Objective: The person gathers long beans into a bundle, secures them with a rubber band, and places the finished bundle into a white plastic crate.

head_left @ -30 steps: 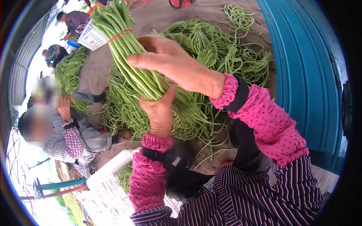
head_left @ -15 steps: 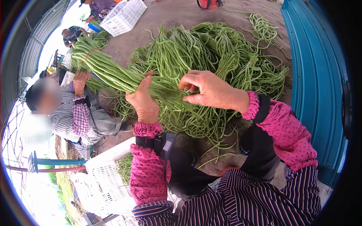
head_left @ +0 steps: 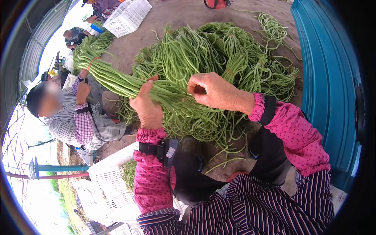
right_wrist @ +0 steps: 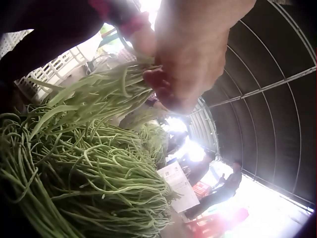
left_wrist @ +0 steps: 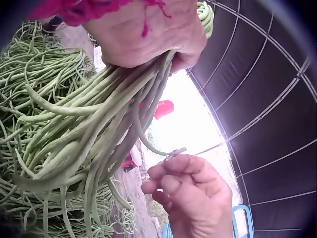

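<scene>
My left hand (head_left: 147,106) grips a thick bundle of green long beans (head_left: 113,78) around its middle. An orange-red band (head_left: 93,62) ties the bundle near its far-left end. The loose ends fan out to the right, over the bean pile, and hang down in the left wrist view. My right hand (head_left: 219,91) is at these loose ends, its thumb and fingers curled together. In the left wrist view, one stray long bean (left_wrist: 148,144) curves out to the right hand's fingertips, which pinch near its tip.
A large heap of long beans (head_left: 180,51), partly in banded bunches, covers the ground ahead. White crates stand at the lower left (head_left: 113,188) and at the back (head_left: 127,17). A seated person (head_left: 74,117) works close on the left. A blue metal panel (head_left: 325,86) borders the right.
The bundle has tilted from steep to nearly level, pointing left. My right hand has left the bundle's upper part for its loose ends, and its fingers have drawn together there.
</scene>
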Motion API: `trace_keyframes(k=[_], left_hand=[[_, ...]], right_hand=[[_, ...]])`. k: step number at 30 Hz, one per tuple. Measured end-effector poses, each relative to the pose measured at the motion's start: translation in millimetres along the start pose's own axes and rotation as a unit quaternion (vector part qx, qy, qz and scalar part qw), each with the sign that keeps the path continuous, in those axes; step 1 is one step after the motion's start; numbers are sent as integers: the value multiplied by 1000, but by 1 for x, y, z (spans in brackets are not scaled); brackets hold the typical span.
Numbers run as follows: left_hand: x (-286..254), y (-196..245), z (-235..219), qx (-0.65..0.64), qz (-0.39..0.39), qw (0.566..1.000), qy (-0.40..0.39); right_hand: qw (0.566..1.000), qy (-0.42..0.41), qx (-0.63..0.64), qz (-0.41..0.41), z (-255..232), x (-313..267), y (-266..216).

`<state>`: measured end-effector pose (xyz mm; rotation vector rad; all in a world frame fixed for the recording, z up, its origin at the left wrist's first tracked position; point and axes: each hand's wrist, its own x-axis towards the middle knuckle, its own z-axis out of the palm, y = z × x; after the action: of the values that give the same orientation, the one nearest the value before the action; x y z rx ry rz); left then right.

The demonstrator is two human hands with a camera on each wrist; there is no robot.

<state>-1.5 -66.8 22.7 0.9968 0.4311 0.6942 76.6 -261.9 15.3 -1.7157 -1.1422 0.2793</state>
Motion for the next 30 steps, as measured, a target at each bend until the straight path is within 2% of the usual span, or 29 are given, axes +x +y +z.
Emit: trace_keyframes(k=[8,11,14,18,21,24,25,28,30], left_hand=[[-3,1,5,-4,-5,1000,-9],[-5,0,9,5,-10,1000,-13],[-5,-2,6,8,-29,999,-15],[-4,-1,0,30,-34,999,-25],[2,2,-11,14,-58,998,-27],[12,5,-24,-19,-62,998,-6],[10,2,-27,50,19,998,-20],[13,14,-36,-45,-59,997,3],[20,14,-43,-66,-46,997,21]], right_hand=[[999,-15,39,-32,4,1,-10],[999,-30,15,-40,3,1,-6],[999,-34,10,2,3,-2,-4],[999,-28,3,17,2,-4,-2],[997,-25,41,60,-1,-5,-3],[996,23,62,66,-9,-3,-3],[995,38,38,79,-13,-2,-1],[988,102,42,104,-21,0,2],[987,119,28,107,-24,2,10]])
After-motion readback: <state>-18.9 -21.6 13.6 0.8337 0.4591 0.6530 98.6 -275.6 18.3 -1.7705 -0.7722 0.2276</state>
